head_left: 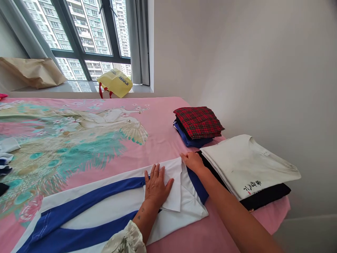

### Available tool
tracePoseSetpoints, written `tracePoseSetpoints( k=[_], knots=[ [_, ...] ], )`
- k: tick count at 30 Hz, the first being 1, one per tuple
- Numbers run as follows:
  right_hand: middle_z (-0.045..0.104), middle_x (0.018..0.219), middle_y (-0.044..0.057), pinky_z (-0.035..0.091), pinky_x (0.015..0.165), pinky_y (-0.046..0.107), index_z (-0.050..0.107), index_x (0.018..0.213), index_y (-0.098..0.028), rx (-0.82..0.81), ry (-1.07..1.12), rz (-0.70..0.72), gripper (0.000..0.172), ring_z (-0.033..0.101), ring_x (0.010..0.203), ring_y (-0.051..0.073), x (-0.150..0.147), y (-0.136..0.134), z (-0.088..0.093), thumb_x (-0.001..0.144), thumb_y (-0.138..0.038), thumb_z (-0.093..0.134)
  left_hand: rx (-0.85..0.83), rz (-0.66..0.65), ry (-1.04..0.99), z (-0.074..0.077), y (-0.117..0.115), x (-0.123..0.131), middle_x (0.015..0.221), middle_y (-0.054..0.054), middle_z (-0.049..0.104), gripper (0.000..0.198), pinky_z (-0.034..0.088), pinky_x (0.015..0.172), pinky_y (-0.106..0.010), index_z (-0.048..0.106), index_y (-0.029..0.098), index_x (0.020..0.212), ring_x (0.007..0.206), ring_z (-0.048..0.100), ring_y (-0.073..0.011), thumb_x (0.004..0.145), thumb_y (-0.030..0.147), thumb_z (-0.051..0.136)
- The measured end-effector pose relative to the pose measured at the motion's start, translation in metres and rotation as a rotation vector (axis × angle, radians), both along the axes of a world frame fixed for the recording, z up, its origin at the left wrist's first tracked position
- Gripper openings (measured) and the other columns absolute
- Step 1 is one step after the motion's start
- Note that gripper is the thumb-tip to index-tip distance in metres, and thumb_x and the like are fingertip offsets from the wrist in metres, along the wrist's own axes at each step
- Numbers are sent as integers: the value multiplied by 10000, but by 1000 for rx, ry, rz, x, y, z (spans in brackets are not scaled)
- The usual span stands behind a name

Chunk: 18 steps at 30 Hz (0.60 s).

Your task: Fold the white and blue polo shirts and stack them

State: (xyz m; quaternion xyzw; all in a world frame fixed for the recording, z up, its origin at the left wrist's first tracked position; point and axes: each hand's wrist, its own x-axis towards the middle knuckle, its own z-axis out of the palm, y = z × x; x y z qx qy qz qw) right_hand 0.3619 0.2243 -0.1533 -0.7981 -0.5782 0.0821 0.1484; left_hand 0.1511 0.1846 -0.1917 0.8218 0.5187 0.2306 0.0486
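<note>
A white shirt with blue bands (100, 202) lies partly folded across the front of the bed. My left hand (157, 188) rests flat on it, fingers stretched out, over a white folded-in flap. At the shirt's upper right edge, my right hand (193, 162) has its fingers closed on the cloth near the flap's corner; the fingertips are partly hidden. Right of that hand, a folded white T-shirt (237, 165) with dark lettering sits on black folded clothing (265, 196).
A pile topped by red plaid cloth (198, 121) stands behind my right hand. The pink bedspread (163, 116) carries a bird print. More clothes (6, 154) lie at the far left. A yellow bag (116, 83) and a brown paper bag (34, 72) sit by the window.
</note>
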Motion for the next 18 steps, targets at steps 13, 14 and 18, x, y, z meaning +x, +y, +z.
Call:
tracePoseSetpoints(
  k=[13, 14, 18],
  knots=[
    [649, 935, 59, 422, 760, 271, 616, 883, -185, 134, 176, -22, 170, 570, 885, 170, 0, 1, -18, 802, -244, 479, -149, -235, 47, 21, -8, -9, 1459, -156, 355, 766, 21, 1079, -648, 446, 252, 1334, 1360, 263, -351, 696, 662, 556],
    [645, 951, 56, 422, 773, 266, 612, 896, -186, 152, 188, -10, 179, 568, 896, 164, 1, 0, -18, 812, -242, 464, -131, -287, 49, 25, -14, -12, 1463, -160, 346, 787, 1, 1082, -647, 455, 243, 1322, 1363, 254, -355, 669, 663, 581],
    [637, 978, 54, 430, 790, 262, 612, 918, -188, 159, 248, 20, 185, 572, 914, 162, 5, -3, -21, 813, -252, 474, -107, -454, 75, 36, -45, -20, 1384, -115, 457, 476, 92, 1126, -570, 550, 231, 1160, 1325, 342, -300, 704, 350, 620]
  ],
)
